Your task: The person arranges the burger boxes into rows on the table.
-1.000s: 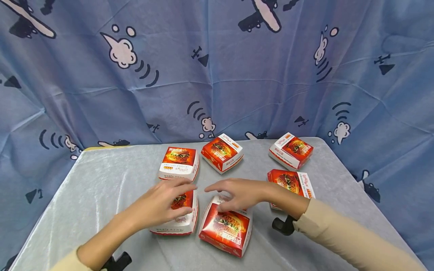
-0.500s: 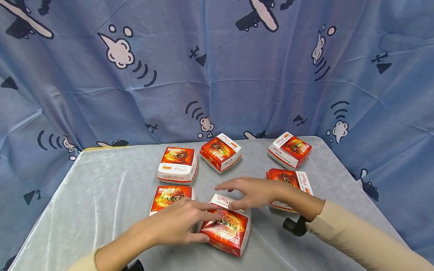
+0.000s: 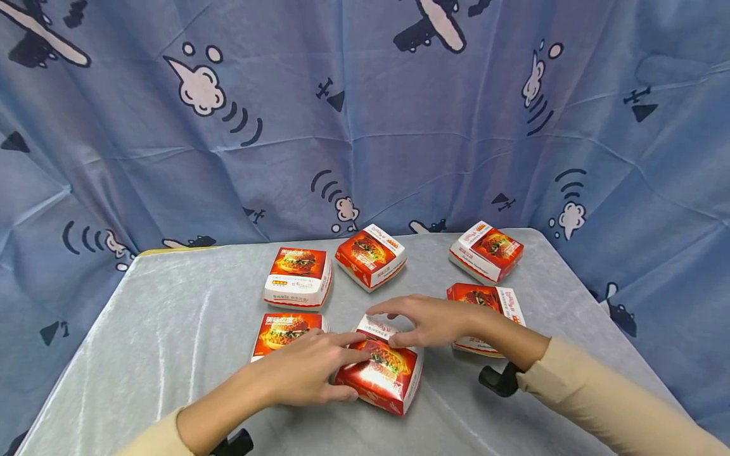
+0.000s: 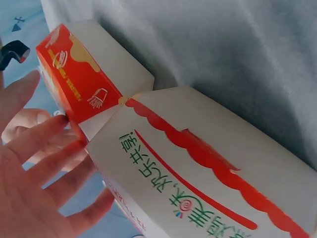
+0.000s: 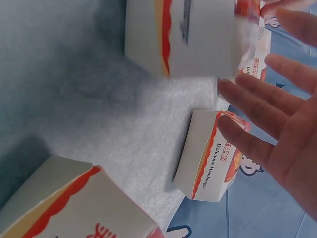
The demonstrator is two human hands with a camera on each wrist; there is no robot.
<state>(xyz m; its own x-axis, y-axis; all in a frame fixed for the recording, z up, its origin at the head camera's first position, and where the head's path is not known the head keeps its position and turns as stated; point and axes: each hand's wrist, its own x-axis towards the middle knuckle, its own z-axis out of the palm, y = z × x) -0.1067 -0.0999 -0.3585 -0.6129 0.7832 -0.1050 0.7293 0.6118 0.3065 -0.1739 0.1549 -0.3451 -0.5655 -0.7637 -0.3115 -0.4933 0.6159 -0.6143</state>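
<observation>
Between my hands lies a red and white hamburger box [image 3: 381, 389], turned at an angle on the cloth. My left hand [image 3: 310, 367] touches its lid with outstretched fingertips, the thumb low at its left side. In the left wrist view the left hand's fingers [image 4: 39, 171] are spread beside the box's red side [image 4: 79, 74]. Over its far right edge reaches my right hand [image 3: 428, 320], thumb and fingers loosely bent. In the right wrist view the box's white side [image 5: 203, 39] is blurred, with the right hand [image 5: 297, 124] extended next to it.
A second box [image 3: 282, 329] sits just left, partly under my left hand. Two more, a left one [image 3: 299, 275] and a middle one [image 3: 372, 256], stand behind. On the right are a far box [image 3: 487, 252] and a nearer box [image 3: 485, 304]. A blue curtain [image 3: 365, 126] hangs behind the table.
My left hand has moved right from the left box onto the angled box. My right hand has drawn slightly right. The angled box has shifted a little away from me.
</observation>
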